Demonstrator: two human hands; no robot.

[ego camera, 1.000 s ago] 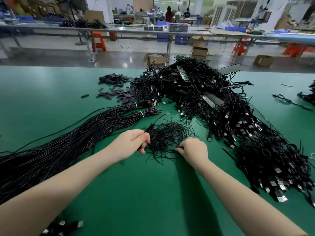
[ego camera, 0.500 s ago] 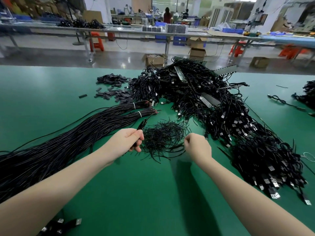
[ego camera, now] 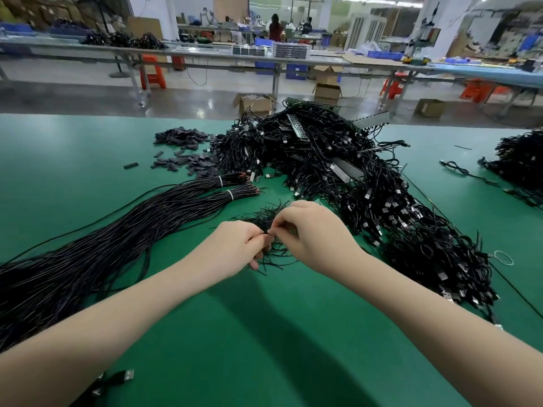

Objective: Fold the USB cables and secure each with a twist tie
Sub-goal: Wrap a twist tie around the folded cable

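Pinching a single black twist tie [ego camera: 268, 232] between the fingertips of both hands, we work just above the loose heap of twist ties [ego camera: 266, 221] at the middle of the green tabletop [ego camera: 264, 333]. Our left hand [ego camera: 235, 248] has its grip closed narrow on one end; our right hand [ego camera: 316, 236] closes thumb and forefinger on the other. Whether the left hand also holds a folded cable under its curled fingers we cannot tell.

We judge the step in hand to be freeing one tie from the tangle. Done well, it means drawing the strand out slowly so its neighbours stay on the heap, keeping the tie straight for wrapping, and keeping both pinches near the ends.

Toward the left edge, long bundles of unfolded cable [ego camera: 117, 230] fan out, their far ends bound with white bands [ego camera: 229, 195]. Toward the right edge and the far side rises the big pile of USB cables [ego camera: 367, 186], metal plugs glinting. Small dark sleeves [ego camera: 182, 142] lie scattered near the far edge, and another cable heap [ego camera: 520, 160] sits at the far right corner.

Beyond the tabletop, open cardboard boxes [ego camera: 254, 102] stand on the floor; one seems to hold pale items, too blurred to identify.
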